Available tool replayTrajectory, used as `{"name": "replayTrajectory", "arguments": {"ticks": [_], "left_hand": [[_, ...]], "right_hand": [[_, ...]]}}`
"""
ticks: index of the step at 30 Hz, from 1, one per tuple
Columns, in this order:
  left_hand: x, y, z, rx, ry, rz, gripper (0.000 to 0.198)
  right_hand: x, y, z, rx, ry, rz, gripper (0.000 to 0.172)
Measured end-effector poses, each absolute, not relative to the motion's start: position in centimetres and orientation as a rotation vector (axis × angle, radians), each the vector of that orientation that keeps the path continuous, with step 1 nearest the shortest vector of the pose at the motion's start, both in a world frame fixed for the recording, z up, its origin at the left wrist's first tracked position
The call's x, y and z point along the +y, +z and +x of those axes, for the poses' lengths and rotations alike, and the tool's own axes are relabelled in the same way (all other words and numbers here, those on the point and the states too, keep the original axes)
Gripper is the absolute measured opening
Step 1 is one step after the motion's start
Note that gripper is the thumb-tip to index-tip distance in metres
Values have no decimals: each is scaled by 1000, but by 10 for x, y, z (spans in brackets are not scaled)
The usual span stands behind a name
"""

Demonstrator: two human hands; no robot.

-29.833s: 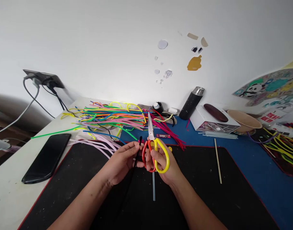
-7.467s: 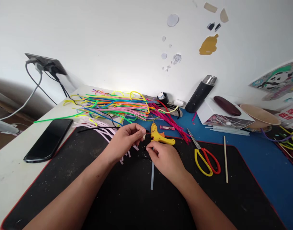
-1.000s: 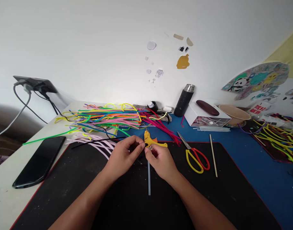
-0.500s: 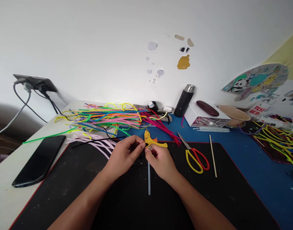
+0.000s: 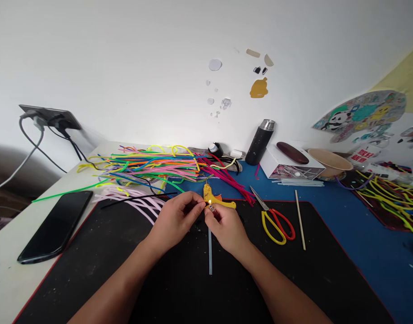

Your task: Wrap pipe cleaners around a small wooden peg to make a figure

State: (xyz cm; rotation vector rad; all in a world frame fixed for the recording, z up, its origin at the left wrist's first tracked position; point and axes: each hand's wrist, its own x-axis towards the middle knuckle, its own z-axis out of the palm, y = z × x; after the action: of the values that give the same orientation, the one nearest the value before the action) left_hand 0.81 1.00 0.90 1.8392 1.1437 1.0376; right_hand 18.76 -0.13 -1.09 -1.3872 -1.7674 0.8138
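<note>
My right hand (image 5: 228, 225) is closed around a lighter (image 5: 211, 208), whose metal top shows above the thumb with a small flame at it. Close beside the flame, my left hand (image 5: 179, 216) pinches a tiny dark thing between thumb and forefinger; its kind cannot be made out. Just behind both hands lies a yellow glue gun (image 5: 213, 198), partly covered by them. A translucent glue stick (image 5: 210, 254) points from under the hands towards me on the black mat (image 5: 179, 288).
Scissors (image 5: 274, 220) and a thin wooden stick (image 5: 300, 220) lie at the right. Colourful pipe cleaners (image 5: 152, 164) are heaped at the back left, near a phone (image 5: 56, 227). A thermos (image 5: 259, 143), white box (image 5: 277, 166) and bowl (image 5: 329, 161) stand along the wall.
A flame has appeared at the lighter's top in my right hand. Both hands have stayed almost in the same place.
</note>
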Motion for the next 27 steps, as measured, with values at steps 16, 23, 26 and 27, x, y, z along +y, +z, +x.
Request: {"name": "replayTrajectory", "arguments": {"ticks": [16, 23, 26, 27], "left_hand": [[10, 10, 8, 1146, 1041, 1815, 18], [9, 12, 7, 1129, 1030, 1817, 19], [8, 12, 7, 1130, 1023, 1797, 19], [8, 13, 7, 1136, 1027, 1779, 20]], "right_hand": [[0, -17, 190, -1761, 920, -1398, 32], [1, -17, 191, -1743, 954, -1380, 32], [1, -19, 191, -1727, 994, -1373, 34], [1, -20, 192, -1712, 1012, -1362, 36]]}}
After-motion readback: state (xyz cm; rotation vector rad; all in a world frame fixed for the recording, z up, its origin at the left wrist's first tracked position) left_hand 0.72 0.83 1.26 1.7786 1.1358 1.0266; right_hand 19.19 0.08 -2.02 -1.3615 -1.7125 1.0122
